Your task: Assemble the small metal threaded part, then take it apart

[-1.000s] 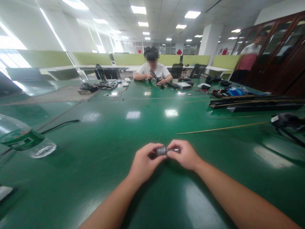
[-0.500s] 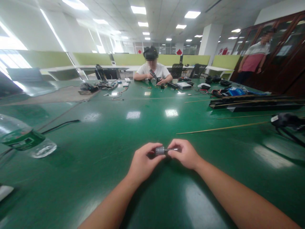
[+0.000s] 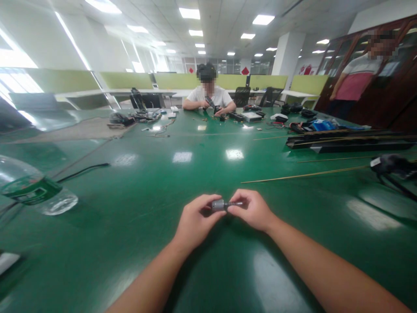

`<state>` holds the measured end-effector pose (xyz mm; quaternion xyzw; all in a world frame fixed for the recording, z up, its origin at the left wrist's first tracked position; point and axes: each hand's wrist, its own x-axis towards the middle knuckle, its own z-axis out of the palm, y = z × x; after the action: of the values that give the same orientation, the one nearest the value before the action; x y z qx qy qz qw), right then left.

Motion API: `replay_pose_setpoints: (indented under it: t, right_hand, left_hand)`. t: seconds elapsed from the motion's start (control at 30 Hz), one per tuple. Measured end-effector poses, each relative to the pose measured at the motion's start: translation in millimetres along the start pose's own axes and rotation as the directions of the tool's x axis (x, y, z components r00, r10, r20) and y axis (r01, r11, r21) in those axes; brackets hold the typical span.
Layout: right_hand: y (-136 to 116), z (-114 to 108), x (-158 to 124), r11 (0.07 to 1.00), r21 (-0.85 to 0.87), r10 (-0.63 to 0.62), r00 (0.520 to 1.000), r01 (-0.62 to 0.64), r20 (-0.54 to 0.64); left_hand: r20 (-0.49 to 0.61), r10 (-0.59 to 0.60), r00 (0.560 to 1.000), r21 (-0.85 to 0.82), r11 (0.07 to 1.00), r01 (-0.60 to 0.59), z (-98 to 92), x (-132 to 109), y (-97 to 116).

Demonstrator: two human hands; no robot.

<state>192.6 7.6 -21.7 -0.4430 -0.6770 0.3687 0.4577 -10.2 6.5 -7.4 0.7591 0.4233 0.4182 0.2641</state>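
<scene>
My left hand is closed, thumb and fingers pinching a short grey metal cylinder just above the green table. A narrow metal shaft extends from the cylinder's right end, roughly in line with it. Thumb and fingers of my right hand grip this shaft close to the cylinder. The far tip of the shaft lies within the right hand's grasp. Fine detail of the part is too small to make out, and my left fingers cover its left end.
A plastic bottle lies at left beside a black cable. Thin brass-coloured rods and black channels are at right, near a black device. Across the table a person works; another person stands at right.
My right fingers have shifted slightly left along the shaft, closer to the cylinder. My left hand keeps its grip. The standing person at right has moved nearer and further right.
</scene>
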Motion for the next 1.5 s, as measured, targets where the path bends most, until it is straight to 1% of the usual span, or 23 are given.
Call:
replay_pose_setpoints:
  t: [0.1, 0.27, 0.4, 0.63, 0.77, 0.93, 1.17, 1.37, 1.5]
  right_hand:
    - [-0.4, 0.1, 0.0, 1.0, -0.022, 0.006, 1.0, -0.006, -0.007]
    - [1.2, 0.0, -0.3, 1.0, 0.008, 0.027, 1.0, -0.027, -0.014]
    - [1.9, -0.9, -0.2, 0.999, -0.001, 0.033, 0.999, -0.033, -0.019]
    - [1.8, -2.2, -0.1, 0.999, 0.014, 0.035, 0.999, -0.035, -0.029]
    - [1.3, -2.6, -0.1, 1.0, -0.001, 0.023, 0.998, -0.023, -0.063]
    - [0.9, -1.9, -0.6, 0.999, -0.032, 0.002, 0.998, -0.005, -0.068]
    - [1.8, -2.8, -0.3, 0.999, -0.033, -0.009, 0.996, 0.006, -0.087]
    - [2.0, -4.0, 0.1, 0.999, -0.035, -0.011, 0.995, 0.007, -0.098]
    - [0.8, -4.3, -0.2, 0.999, -0.032, -0.012, 0.995, 0.009, -0.096]
  left_hand:
    - [0.0, 0.005, 1.0, 0.006, 1.0, -0.005, -0.6, -0.1, 0.2]
    - [-0.014, 0.001, 1.0, 0.006, 1.0, 0.0, -0.6, 0.0, -2.8]
    - [-0.023, 0.015, 1.0, 0.01, 1.0, -0.015, -0.6, 0.3, -3.7]
    - [-0.039, 0.003, 0.999, 0.006, 1.0, -0.003, -1.3, 0.7, -4.3]
    - [-0.047, -0.022, 0.999, 0.004, 1.0, 0.022, -1.6, 1.0, -2.4]
    - [-0.074, -0.089, 0.993, -0.005, 0.996, 0.089, -2.0, 1.8, 0.3]
    - [-0.077, -0.082, 0.994, -0.007, 0.997, 0.082, -0.6, 2.1, -2.0]
    - [-0.074, -0.13, 0.989, -0.01, 0.992, 0.129, -2.2, 2.6, -2.8]
    - [-0.066, -0.156, 0.986, -0.046, 0.987, 0.153, -2.6, 2.6, -3.5]
